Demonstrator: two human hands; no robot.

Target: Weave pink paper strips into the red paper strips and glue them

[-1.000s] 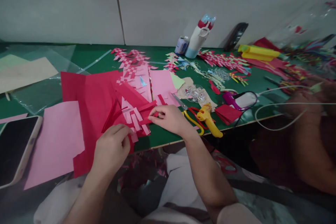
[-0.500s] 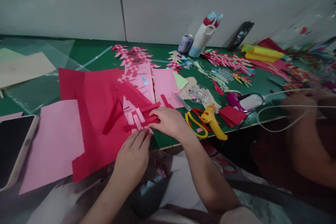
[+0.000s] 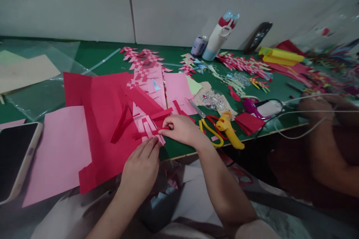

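Note:
A half-woven piece of red and pink paper strips [image 3: 148, 125] lies near the front edge of the green table [image 3: 92, 58]. My right hand [image 3: 181, 130] is closed in a pinch on a red strip [image 3: 159, 131] at the weave's right side. My left hand [image 3: 141, 166] sits just below the weave at the table edge, fingers stretched out together, tips touching its lower pink strips. A large red paper sheet [image 3: 97, 119] lies under and left of the weave.
A pink sheet [image 3: 56, 153] and a phone [image 3: 14, 157] lie at left. Yellow-handled scissors [image 3: 209, 125], a yellow glue gun [image 3: 228, 130] and folded red paper [image 3: 248, 123] lie to the right. Finished woven pieces [image 3: 144, 63], a bottle [image 3: 217, 37]; another person's arm [image 3: 322, 134] at far right.
My left hand left the weave's left side and moved right, below it, fingers now flat. My right hand lowered and pinches a red strip closer to the table.

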